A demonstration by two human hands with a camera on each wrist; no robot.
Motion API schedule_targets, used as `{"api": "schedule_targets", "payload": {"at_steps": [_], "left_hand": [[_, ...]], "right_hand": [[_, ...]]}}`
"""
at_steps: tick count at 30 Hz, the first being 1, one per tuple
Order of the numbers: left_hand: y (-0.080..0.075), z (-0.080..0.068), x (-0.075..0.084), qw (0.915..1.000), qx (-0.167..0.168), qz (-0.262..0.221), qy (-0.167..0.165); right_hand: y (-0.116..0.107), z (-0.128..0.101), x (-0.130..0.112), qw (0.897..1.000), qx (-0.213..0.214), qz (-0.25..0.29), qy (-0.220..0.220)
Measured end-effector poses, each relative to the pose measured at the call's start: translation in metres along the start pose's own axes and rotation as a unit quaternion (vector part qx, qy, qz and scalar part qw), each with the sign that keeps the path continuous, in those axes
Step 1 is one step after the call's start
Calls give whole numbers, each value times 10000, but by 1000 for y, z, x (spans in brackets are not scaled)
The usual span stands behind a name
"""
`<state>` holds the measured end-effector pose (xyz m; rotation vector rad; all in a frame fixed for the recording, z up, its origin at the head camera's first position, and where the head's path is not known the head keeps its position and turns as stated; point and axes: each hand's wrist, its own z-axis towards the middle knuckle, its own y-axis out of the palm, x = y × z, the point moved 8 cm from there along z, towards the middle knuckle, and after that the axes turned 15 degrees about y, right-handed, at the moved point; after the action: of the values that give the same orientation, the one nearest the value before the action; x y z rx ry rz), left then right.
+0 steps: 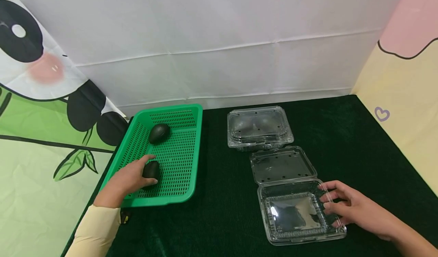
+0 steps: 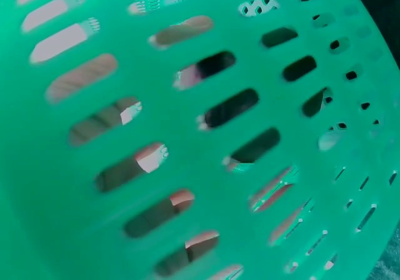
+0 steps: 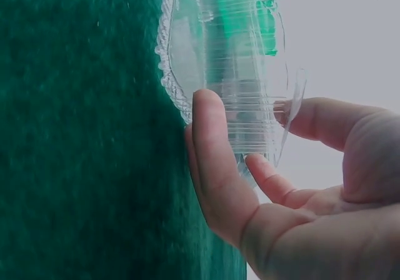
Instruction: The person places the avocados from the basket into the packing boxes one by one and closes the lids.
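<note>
The right hand (image 1: 357, 211) grips the open clear box (image 1: 291, 216) toward the tabletop's (image 1: 219, 219) right edge; the left hand (image 1: 131, 176), fingertips partly hidden, grips a dark oval (image 1: 151, 171) near the basket's (image 1: 179, 156) near edge.

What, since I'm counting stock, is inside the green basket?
The green basket holds a far dark oval object and a near dark oval object, gripped by the left hand, which covers part of it. Whatever lies beneath each is hidden.

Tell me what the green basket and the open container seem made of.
Green basket: probably molded plastic, slightly glossy, uniformly coloured with regular slots. Open container: likely thin, shiny clear plastic; see-through, with bright glare on its base.
</note>
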<state>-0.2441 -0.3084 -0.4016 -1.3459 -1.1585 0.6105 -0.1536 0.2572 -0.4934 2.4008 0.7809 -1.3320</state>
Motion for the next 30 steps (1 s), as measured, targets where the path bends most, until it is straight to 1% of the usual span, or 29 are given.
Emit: {"api": "schedule_targets", "payload": {"at_steps": [4,8,10,14,18,21,23,26,30], "left_hand": [[-2,0,0,9998,-43,192,-74],[-6,0,1,9993,62,365,-55],[-10,0,3,9992,152,374,-30],[-20,0,12,9989,366,272,83],[-31,0,26,9976,578,319,230],[-40,0,40,9957,725,473,334],[-47,0,52,9940,817,582,438],[-56,0,77,9903,974,722,684],[-64,2,113,9838,1167,882,1033]], "right_hand": [[7,4,0,9999,-48,113,14],[13,6,0,9995,-187,246,-17],[15,6,-1,9991,-280,298,-66],[19,7,-2,9984,-416,378,-88],[23,8,-3,9981,-438,436,1],[25,9,-3,9978,-452,484,44],[26,9,-4,9976,-468,504,31],[28,9,-5,9975,-451,539,5],[28,9,-6,9979,-329,563,25]]}}
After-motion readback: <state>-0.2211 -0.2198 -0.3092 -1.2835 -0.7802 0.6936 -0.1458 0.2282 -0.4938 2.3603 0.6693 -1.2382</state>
